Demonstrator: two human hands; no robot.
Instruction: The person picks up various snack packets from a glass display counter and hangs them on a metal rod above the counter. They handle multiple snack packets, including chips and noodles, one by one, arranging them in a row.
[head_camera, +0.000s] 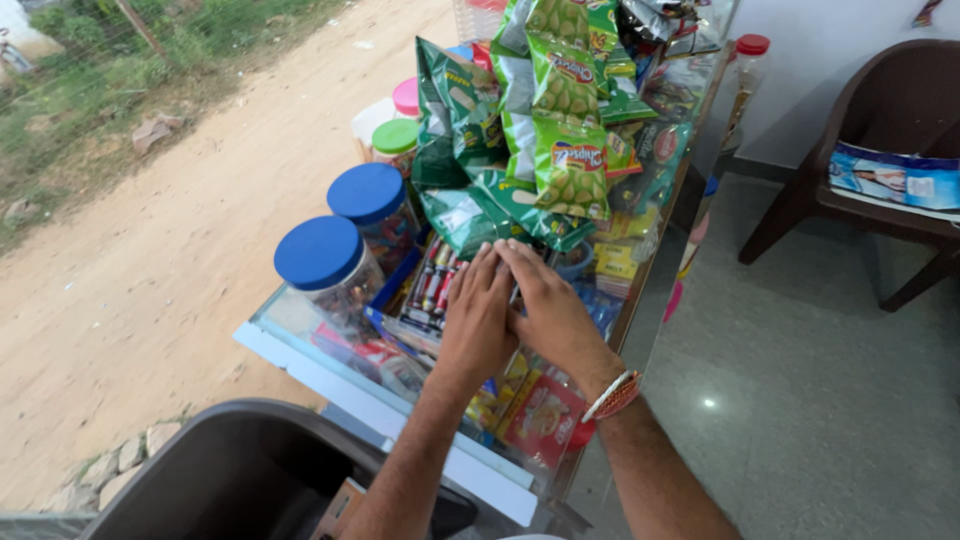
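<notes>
Small wrapped sweets (432, 283) in a blue tray lie just beyond the fingertips of the left hand (478, 318) and right hand (548, 310), which rest flat, fingers stretched and overlapping, on the glass counter (300, 330) and grip nothing. Left of the hands stand two blue-lidded jars (330, 262) (clear-sided, sweets inside). Ahead, green snack packets (560, 130) hang in strips, blocking the counter's far end.
</notes>
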